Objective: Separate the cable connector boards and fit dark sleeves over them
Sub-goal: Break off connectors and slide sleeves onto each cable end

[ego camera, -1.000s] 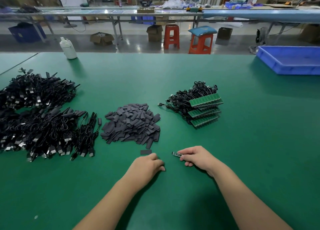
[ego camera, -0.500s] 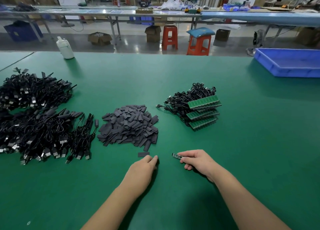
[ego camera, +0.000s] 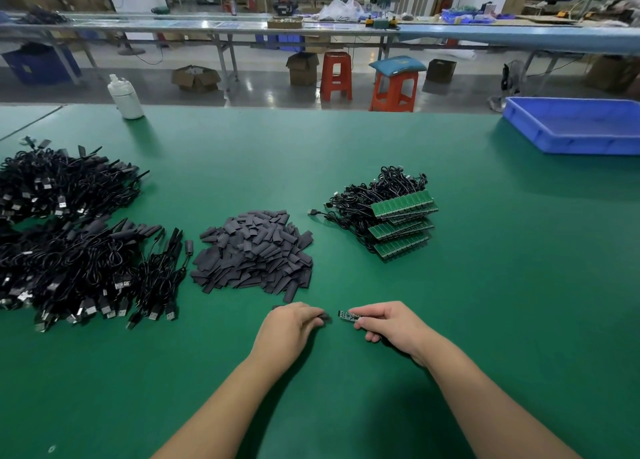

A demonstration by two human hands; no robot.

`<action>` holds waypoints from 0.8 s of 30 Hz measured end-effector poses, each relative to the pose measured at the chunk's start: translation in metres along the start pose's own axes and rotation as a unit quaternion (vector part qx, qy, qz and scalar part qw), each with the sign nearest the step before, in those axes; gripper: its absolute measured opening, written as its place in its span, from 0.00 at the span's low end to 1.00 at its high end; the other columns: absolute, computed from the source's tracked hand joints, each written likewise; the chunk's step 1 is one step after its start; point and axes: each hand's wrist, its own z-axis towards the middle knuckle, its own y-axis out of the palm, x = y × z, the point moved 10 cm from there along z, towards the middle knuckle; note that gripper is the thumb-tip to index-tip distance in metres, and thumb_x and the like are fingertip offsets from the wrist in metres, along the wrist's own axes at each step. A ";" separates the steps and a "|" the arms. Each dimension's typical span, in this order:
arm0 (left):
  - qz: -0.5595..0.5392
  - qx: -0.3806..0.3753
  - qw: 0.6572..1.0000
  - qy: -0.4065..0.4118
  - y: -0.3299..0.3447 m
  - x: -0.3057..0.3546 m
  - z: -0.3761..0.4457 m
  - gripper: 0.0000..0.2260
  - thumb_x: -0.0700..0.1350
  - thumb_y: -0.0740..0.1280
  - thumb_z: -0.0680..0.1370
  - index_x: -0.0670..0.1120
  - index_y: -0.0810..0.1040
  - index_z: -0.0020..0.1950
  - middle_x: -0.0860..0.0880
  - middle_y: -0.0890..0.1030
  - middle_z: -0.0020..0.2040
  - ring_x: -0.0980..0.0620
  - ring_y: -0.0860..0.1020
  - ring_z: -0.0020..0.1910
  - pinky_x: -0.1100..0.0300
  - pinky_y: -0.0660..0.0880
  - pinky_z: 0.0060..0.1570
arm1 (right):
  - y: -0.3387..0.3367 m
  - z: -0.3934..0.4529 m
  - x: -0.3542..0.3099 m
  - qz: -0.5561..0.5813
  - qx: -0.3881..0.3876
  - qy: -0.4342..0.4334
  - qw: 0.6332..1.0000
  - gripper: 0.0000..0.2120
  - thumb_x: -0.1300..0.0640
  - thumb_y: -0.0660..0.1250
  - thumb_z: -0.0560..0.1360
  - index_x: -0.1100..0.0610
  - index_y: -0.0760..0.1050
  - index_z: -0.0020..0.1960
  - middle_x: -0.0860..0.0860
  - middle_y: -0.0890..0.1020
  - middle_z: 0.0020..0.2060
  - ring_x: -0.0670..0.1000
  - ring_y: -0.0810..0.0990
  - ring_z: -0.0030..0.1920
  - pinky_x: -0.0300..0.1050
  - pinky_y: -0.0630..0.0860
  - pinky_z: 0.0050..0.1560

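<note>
Head view, read from left to right: finished cables (ego camera: 79, 250) lie heaped at nine o'clock on the green table (ego camera: 485, 285), with a white bottle (ego camera: 125, 96) beyond them at eleven o'clock. Next comes the pile of dark sleeves (ego camera: 254, 250) near centre, then the stack of unseparated connector boards (ego camera: 401, 226) with their cables at one o'clock, and a blue tray (ego camera: 571, 126) at two o'clock.

Low at six o'clock, the left hand (ego camera: 289, 330) pinches one dark sleeve (ego camera: 323, 317) between curled fingertips. Just beside it, not touching, the right hand (ego camera: 391, 323) pinches a single connector board (ego camera: 348, 316), whose free end points at the sleeve.

Judging by this, the sleeving step is in hand: the next move calls for lining the sleeve's open mouth up with the board's end and sliding it on squarely, since a flattened sleeve may catch.

Half a second ago the sleeve lay on the table ahead of the left fingertips; now it is lifted and brought close to the board, while the right hand's grip looks unchanged.
</note>
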 end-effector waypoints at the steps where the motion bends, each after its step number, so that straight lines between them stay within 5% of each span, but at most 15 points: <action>1: -0.005 0.000 1.000 0.002 0.002 0.003 0.001 0.09 0.46 0.68 0.79 0.50 0.84 0.58 0.52 0.84 0.52 0.52 0.80 0.50 0.60 0.74 0.54 | 0.000 0.000 0.000 -0.002 0.000 -0.001 1.000 0.12 0.62 0.71 0.76 0.52 0.83 0.57 0.51 0.87 0.43 0.45 0.79 0.36 0.35 0.76 0.41; 13: -0.062 0.017 0.998 -0.008 0.006 0.014 0.006 0.11 0.43 0.69 0.78 0.46 0.83 0.60 0.51 0.84 0.52 0.55 0.79 0.50 0.71 0.69 0.53 | 0.000 -0.001 -0.002 0.013 0.010 -0.006 1.000 0.12 0.65 0.70 0.76 0.55 0.83 0.57 0.52 0.86 0.41 0.44 0.78 0.35 0.35 0.76 0.40; 24: -0.047 0.000 0.998 -0.039 0.012 0.011 0.010 0.12 0.45 0.70 0.78 0.47 0.82 0.61 0.50 0.83 0.52 0.52 0.78 0.51 0.67 0.68 0.51 | 0.001 -0.002 -0.001 0.017 0.010 -0.004 1.000 0.11 0.64 0.70 0.76 0.53 0.83 0.56 0.55 0.85 0.42 0.46 0.77 0.35 0.36 0.75 0.42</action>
